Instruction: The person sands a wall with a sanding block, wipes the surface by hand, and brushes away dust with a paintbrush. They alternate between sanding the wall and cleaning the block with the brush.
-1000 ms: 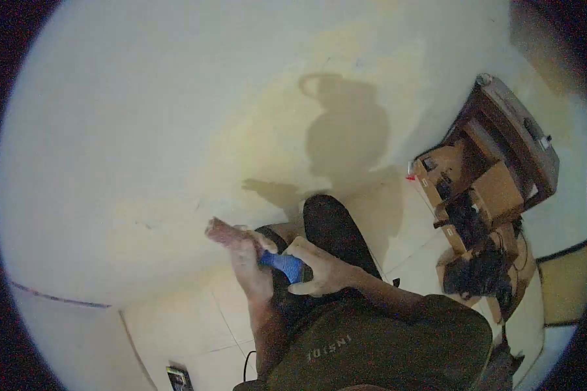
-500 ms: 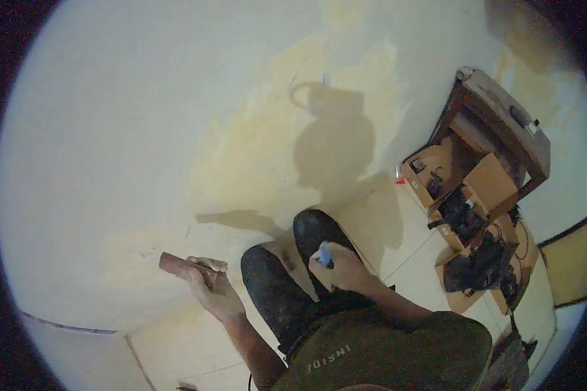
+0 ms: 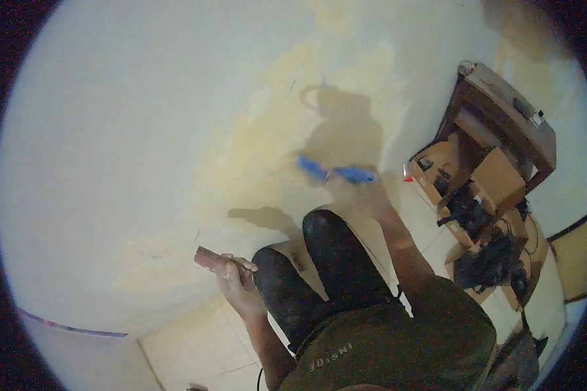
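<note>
The wall (image 3: 143,130) ahead of me lies bare and open to my hands. My bent knees (image 3: 319,241) block the low middle, and the cluttered wooden shelf (image 3: 502,124) with cardboard boxes (image 3: 496,179) crowds my right.

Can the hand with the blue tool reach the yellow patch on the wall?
Probably yes: the right hand holds the blue tool right up at the yellow patch, with nothing between them.
</note>
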A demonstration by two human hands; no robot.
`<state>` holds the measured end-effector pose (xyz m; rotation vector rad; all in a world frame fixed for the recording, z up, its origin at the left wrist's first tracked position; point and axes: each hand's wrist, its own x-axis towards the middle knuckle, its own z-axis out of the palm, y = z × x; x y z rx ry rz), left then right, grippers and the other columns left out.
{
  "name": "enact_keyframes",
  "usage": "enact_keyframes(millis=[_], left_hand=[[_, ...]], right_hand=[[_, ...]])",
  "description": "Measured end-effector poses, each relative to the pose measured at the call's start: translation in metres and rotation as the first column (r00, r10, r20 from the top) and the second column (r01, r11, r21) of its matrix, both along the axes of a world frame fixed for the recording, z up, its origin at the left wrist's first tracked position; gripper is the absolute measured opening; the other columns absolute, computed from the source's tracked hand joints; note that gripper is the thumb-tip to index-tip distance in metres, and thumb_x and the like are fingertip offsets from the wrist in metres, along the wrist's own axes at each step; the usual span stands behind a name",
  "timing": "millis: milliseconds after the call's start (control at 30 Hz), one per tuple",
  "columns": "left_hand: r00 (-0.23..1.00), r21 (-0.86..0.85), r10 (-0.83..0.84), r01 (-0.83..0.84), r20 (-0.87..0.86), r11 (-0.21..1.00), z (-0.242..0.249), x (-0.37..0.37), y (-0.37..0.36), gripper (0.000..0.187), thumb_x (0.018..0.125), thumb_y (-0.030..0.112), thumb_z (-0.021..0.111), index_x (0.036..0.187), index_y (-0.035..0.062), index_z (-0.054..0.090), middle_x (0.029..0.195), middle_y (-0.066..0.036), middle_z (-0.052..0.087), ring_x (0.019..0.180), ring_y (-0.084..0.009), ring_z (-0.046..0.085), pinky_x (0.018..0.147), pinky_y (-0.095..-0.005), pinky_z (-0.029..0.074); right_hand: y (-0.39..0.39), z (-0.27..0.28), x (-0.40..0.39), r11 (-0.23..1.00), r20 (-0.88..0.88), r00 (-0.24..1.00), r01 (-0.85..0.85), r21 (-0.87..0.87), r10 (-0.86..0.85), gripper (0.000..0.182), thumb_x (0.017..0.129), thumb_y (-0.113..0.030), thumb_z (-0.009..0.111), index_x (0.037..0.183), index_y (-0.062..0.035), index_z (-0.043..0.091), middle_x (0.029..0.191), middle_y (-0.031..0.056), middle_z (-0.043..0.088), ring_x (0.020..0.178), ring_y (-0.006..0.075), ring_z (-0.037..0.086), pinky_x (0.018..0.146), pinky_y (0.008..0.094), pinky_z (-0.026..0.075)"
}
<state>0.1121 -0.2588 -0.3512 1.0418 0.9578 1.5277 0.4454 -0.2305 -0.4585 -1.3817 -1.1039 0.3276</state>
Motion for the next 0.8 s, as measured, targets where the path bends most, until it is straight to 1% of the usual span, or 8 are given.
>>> enact_keyframes(millis=[133, 200, 300, 400, 500, 600, 733, 800], left_hand=[[0.996, -0.001, 0.070, -0.070, 0.052, 0.998, 0.002, -0.014, -0.022, 0.030, 0.105, 0.031, 0.061, 0.122, 0.0084, 0.055, 0.086, -0.003, 0.057, 0.083, -0.0139, 0.055, 0.079, -0.0316, 0.045], [0.992, -0.014, 0.103, -0.102, 0.073, 0.995, -0.002, -0.018, -0.027, 0.030, 0.104, 0.031, 0.062, 0.123, 0.0084, 0.055, 0.087, -0.003, 0.057, 0.084, -0.0141, 0.055, 0.079, -0.0318, 0.044], [0.994, 0.019, 0.093, -0.094, 0.055, 0.995, -0.002, -0.019, -0.023, 0.030, 0.105, 0.031, 0.061, 0.124, 0.0083, 0.055, 0.088, -0.003, 0.057, 0.085, -0.0144, 0.055, 0.080, -0.0321, 0.043], [0.991, 0.094, 0.099, -0.108, 0.094, 0.990, 0.010, -0.009, -0.023, 0.029, 0.105, 0.029, 0.061, 0.124, 0.0080, 0.054, 0.089, -0.003, 0.058, 0.086, -0.0148, 0.055, 0.081, -0.0325, 0.043], [0.993, 0.111, 0.095, -0.103, 0.070, 0.988, 0.018, -0.007, -0.027, 0.029, 0.106, 0.028, 0.058, 0.124, 0.0058, 0.053, 0.089, -0.005, 0.058, 0.087, -0.0154, 0.054, 0.081, -0.0328, 0.043], [0.993, 0.094, 0.106, -0.112, 0.058, 0.989, 0.013, -0.010, -0.023, 0.030, 0.107, 0.026, 0.055, 0.125, 0.0018, 0.051, 0.089, -0.007, 0.057, 0.087, -0.0158, 0.053, 0.081, -0.0328, 0.043], [0.987, 0.051, 0.139, -0.143, 0.081, 0.988, -0.005, -0.020, -0.017, 0.032, 0.106, 0.027, 0.057, 0.125, 0.0020, 0.051, 0.091, -0.007, 0.057, 0.089, -0.0156, 0.053, 0.080, -0.0322, 0.044], [0.986, 0.071, 0.155, -0.160, 0.067, 0.985, -0.009, -0.024, -0.011, 0.032, 0.106, 0.027, 0.058, 0.124, 0.0021, 0.052, 0.092, -0.007, 0.057, 0.089, -0.0154, 0.052, 0.080, -0.0322, 0.044]], right_hand=[[-0.024, 0.080, -0.022, 0.912, -0.357, 0.842, 0.348, -0.216, -0.405, 0.026, 0.097, -0.023, 0.071, 0.116, -0.0055, 0.073, 0.099, 0.0027, 0.074, 0.089, 0.0203, 0.069, 0.076, 0.0391, 0.054], [-0.019, 0.078, -0.035, 0.938, -0.203, 0.934, 0.324, 0.125, -0.295, 0.022, 0.096, -0.018, 0.069, 0.114, -0.0061, 0.073, 0.099, 0.0046, 0.073, 0.091, 0.0238, 0.068, 0.077, 0.0420, 0.054], [-0.005, 0.049, -0.056, 0.887, 0.400, 0.908, -0.077, 0.454, -0.126, 0.022, 0.091, -0.007, 0.067, 0.113, -0.0058, 0.072, 0.118, 0.0147, 0.072, 0.100, 0.0326, 0.069, 0.084, 0.0448, 0.054], [-0.023, 0.042, -0.095, 0.811, 0.457, 0.789, -0.545, 0.212, 0.411, 0.035, 0.089, -0.009, 0.072, 0.124, -0.0116, 0.072, 0.144, 0.0175, 0.062, 0.128, 0.0379, 0.063, 0.106, 0.0468, 0.051], [-0.014, 0.046, -0.096, 0.711, 0.349, 0.641, -0.694, -0.117, 0.683, 0.034, 0.089, -0.008, 0.072, 0.123, -0.0106, 0.072, 0.142, 0.0164, 0.063, 0.127, 0.0365, 0.063, 0.106, 0.0462, 0.051], [0.011, 0.085, -0.055, 0.842, 0.397, 0.858, -0.453, 0.292, 0.325, 0.026, 0.097, -0.012, 0.065, 0.120, -0.0026, 0.070, 0.132, 0.0156, 0.068, 0.120, 0.0315, 0.067, 0.100, 0.0430, 0.054], [0.021, 0.110, -0.002, 0.681, -0.357, 0.686, -0.276, 0.679, 0.634, 0.023, 0.094, -0.006, 0.065, 0.116, -0.0061, 0.070, 0.114, 0.0113, 0.075, 0.095, 0.0271, 0.073, 0.080, 0.0374, 0.059], [0.023, 0.132, -0.012, 0.795, -0.064, 0.984, -0.098, 0.598, 0.169, 0.025, 0.092, -0.005, 0.066, 0.116, -0.0069, 0.071, 0.115, 0.0105, 0.074, 0.093, 0.0254, 0.071, 0.078, 0.0353, 0.058]])
